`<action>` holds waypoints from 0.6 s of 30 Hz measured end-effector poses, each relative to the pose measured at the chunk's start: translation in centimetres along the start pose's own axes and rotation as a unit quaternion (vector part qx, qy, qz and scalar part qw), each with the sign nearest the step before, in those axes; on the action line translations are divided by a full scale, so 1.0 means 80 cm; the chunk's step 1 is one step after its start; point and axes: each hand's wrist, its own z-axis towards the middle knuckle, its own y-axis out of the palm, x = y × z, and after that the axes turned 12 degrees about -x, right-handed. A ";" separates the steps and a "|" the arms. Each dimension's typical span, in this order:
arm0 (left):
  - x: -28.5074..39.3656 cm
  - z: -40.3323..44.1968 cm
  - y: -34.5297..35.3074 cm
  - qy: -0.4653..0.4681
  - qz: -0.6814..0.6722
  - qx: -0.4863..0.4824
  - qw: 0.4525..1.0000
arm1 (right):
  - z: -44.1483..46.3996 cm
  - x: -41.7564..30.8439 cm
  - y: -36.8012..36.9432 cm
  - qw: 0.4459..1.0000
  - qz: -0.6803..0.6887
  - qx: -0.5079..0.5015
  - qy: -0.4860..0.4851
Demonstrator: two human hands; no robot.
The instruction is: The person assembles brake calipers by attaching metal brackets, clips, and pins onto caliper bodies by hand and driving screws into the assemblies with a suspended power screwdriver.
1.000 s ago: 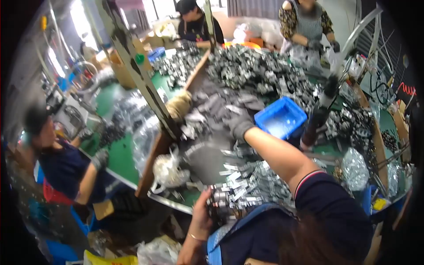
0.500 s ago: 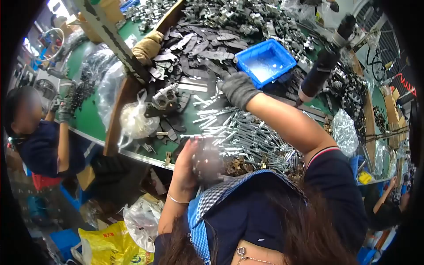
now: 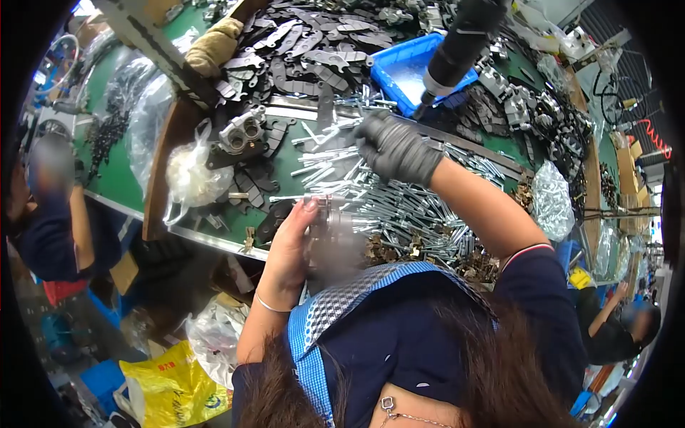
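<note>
My left hand (image 3: pixel 287 250), ungloved, is wrapped round a metal part (image 3: pixel 334 239) near the table's front edge; the part is partly blurred. My right hand (image 3: pixel 397 151), in a dark grey glove, is over the pile of silver pins (image 3: pixel 410 207), with its fingers curled. Whatever its fingertips hold, if anything, cannot be made out. Another metal casting with two round bores (image 3: pixel 242 133) rests on the table to the left. Beyond the right hand is a blue bin (image 3: pixel 399 71), partly hidden behind a hanging power driver (image 3: pixel 457 53).
Flat dark plates (image 3: pixel 307 43) are heaped at the back. A wooden divider (image 3: pixel 164 167) and a bag of white material (image 3: pixel 194 175) are at the left. Brass-coloured clips (image 3: pixel 471 264) lie near my body. One co-worker (image 3: pixel 53 228) sits left; another person (image 3: pixel 614 328) is at far right.
The view has tilted down toward the table. My right hand has come back from the dark plates to above the pins, its fingers now curled. My left hand keeps its hold on the metal part.
</note>
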 end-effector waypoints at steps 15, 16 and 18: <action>-0.016 0.025 -0.005 -0.019 0.019 -0.012 1.000 | -0.048 -0.043 0.009 0.965 -0.084 -0.069 0.240; -0.016 0.023 -0.004 -0.014 0.031 -0.004 0.999 | -0.045 -0.038 0.011 0.965 -0.086 -0.063 0.238; -0.023 0.022 -0.017 -0.017 0.026 0.019 0.999 | -0.038 -0.035 0.008 0.964 -0.038 -0.049 0.260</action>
